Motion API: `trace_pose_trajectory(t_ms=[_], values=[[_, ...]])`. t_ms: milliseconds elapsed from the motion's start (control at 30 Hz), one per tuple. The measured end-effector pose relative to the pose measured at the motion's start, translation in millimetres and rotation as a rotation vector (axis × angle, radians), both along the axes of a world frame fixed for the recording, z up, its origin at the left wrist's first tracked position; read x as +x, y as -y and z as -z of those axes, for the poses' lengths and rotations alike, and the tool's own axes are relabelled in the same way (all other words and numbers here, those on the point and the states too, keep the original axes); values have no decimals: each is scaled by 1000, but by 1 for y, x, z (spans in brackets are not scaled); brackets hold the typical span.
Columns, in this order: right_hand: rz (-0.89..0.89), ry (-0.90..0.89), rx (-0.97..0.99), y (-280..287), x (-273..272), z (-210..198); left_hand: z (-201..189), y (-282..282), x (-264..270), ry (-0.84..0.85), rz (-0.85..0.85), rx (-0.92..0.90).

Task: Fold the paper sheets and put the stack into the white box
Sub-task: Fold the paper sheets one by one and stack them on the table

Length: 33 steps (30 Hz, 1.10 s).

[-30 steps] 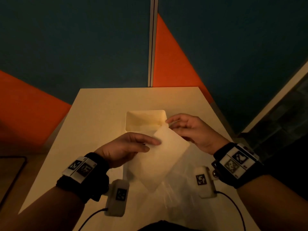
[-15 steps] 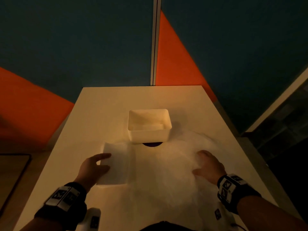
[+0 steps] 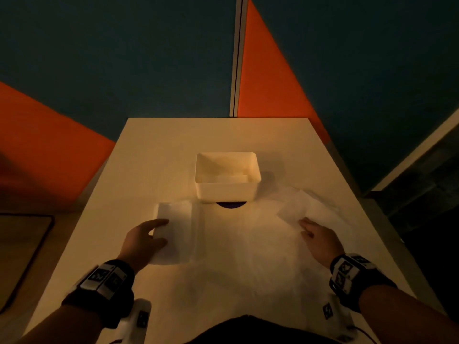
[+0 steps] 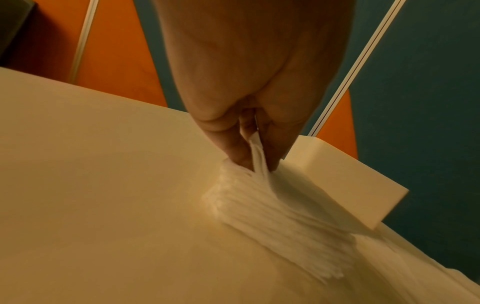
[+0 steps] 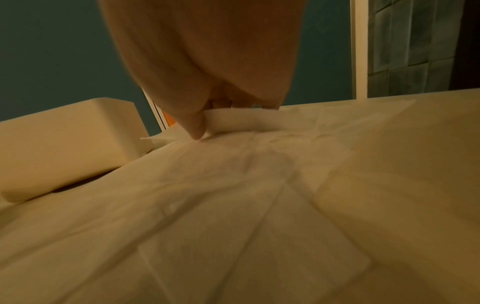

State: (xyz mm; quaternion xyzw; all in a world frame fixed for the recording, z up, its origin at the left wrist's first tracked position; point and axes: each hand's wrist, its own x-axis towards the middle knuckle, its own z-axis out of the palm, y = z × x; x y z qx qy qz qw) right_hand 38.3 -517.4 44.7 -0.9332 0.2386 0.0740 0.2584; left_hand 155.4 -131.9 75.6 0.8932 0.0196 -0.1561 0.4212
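Pinching the folded stack [image 4: 259,197] near the white box [image 3: 227,192], the left hand [image 3: 142,240] holds; the right hand [image 3: 320,240] seemingly lifts a loose sheet [image 5: 244,121].

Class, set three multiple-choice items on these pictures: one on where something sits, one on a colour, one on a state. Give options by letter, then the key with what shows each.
1. Where is the white rectangular plastic box?
A. On the table beyond both hands
B. On the floor
C. In the left hand

2. What colours are the wall panels behind the pale table?
A. Green and yellow
B. Dark teal and orange
C. White only

3. What is the left hand doing?
A. Hanging idle off the table
B. Pinching the edge of the folded white paper sheet
C. Lifting the box

Key: 1 A, the head view shows the box upright on the table, farther away than the hands. 2 B, teal panels with orange wedges. 3 B, the left wrist view shows paper caught between thumb and fingers.
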Motion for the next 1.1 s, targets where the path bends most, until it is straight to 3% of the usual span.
trace_pose_trajectory(t_ms=[300,467,667,1100], values=[[45,15,83,0,1,-4,6,1,7,79,40,123],[28,10,89,0,1,-7,7,2,7,111,94,312],[27,2,84,0,1,-10,-2,16,6,-44,-16,60],[101,26,65,-4,3,-25,-3,23,5,-108,-92,-74]])
